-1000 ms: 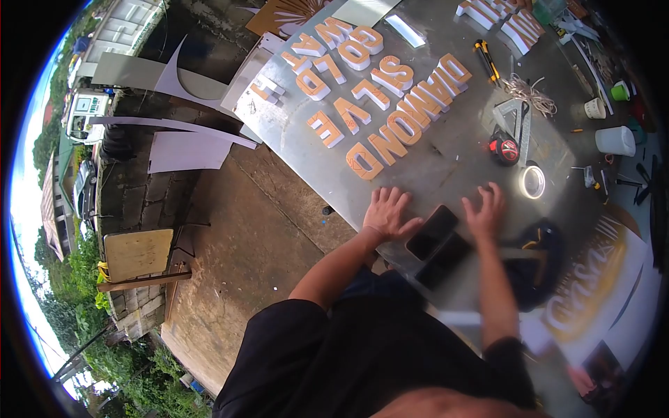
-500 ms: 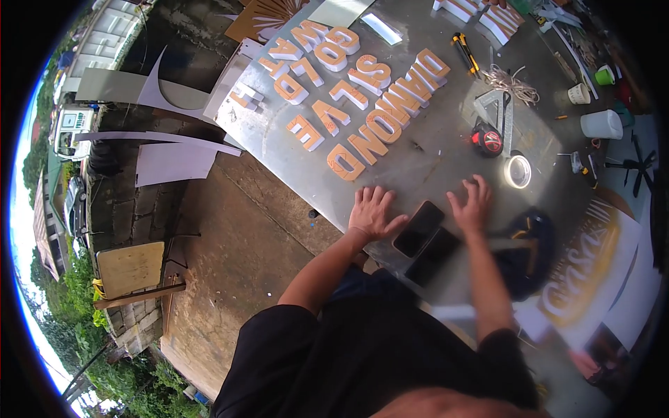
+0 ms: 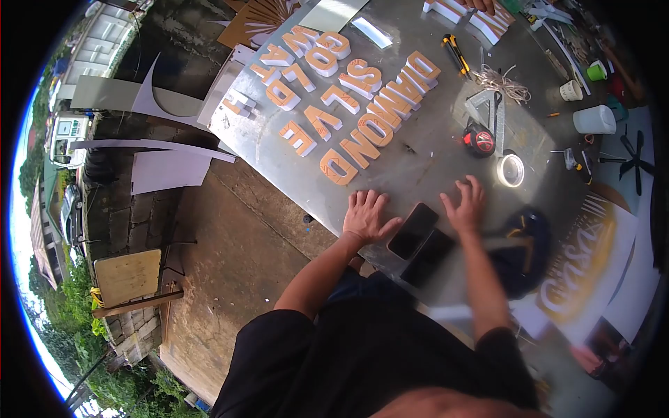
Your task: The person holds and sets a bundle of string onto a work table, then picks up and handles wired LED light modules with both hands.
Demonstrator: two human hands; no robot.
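Note:
Fingers spread, my left hand (image 3: 366,215) lies flat on the metal table (image 3: 279,160) near its edge, holding nothing. My right hand (image 3: 465,204) rests on the table too, fingers apart and empty. Between the two lies a phone (image 3: 413,231) with a dark screen, and a second dark flat object (image 3: 428,258) sits beside it. Beyond my hands stand several block letters with orange faces and white sides, among them a D (image 3: 338,168) close to my left hand. A tape roll (image 3: 510,171) and a red tape measure (image 3: 479,141) are past my right hand.
Farther off are a yellow-black cutter (image 3: 456,55), a bundle of string (image 3: 503,84), a clear triangle ruler (image 3: 488,108) and a white tub (image 3: 594,120). A dark blue cap (image 3: 521,254) lies right of my right forearm. Another person's hand (image 3: 481,5) touches letters at the top.
The whole view has shifted, so the table and its items appear farther left. Both my hands stay spread on the table around the phone. The other person's hand has moved slightly over the far letters.

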